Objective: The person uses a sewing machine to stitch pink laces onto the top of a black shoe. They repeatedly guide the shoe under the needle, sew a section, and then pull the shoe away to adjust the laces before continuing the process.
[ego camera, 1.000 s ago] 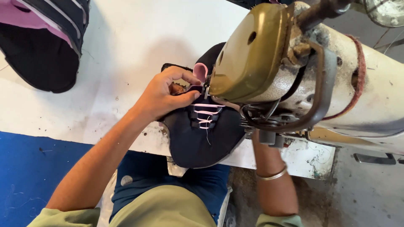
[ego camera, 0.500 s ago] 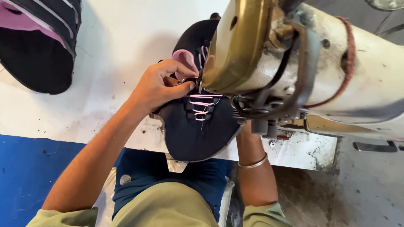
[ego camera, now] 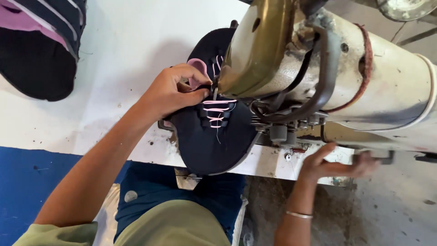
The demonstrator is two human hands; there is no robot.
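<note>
Olive trousers at the bottom edge, nearest the camera, with a dark blue cloth across the lap just below the shoe upper [ego camera: 214,136].

Landmark = shoe upper: dark navy, pink laces, pink lining at the collar. It lies on the front edge of the white desk [ego camera: 114,68], toe end overhanging the edge toward the person, collar end pushed under the head of the sewing machine [ego camera: 318,68].

Left hand [ego camera: 175,91]: on the shoe upper's collar, fingers curled, thumb and fingertips pinching the material right beside the needle area. Closed grip on the upper, pressing it down to the desk.

Right hand [ego camera: 337,166]: right of the shoe upper, below the desk edge and under the machine body. Fingers spread, open, motion-blurred. Fingertips are near a dark bracket on the machine's underside; cannot tell whether they touch it. Holds nothing visible. Thin metal bangle [ego camera: 299,214] on that wrist.

Sewing machine: just right of and over the shoe upper, brass-coloured head cover, worn cream body, dark curved lever in front.

Far left of the shoe upper, well apart, at the desk's back corner: a second upper [ego camera: 41,50], black with grey stripes and pink lining.
</note>
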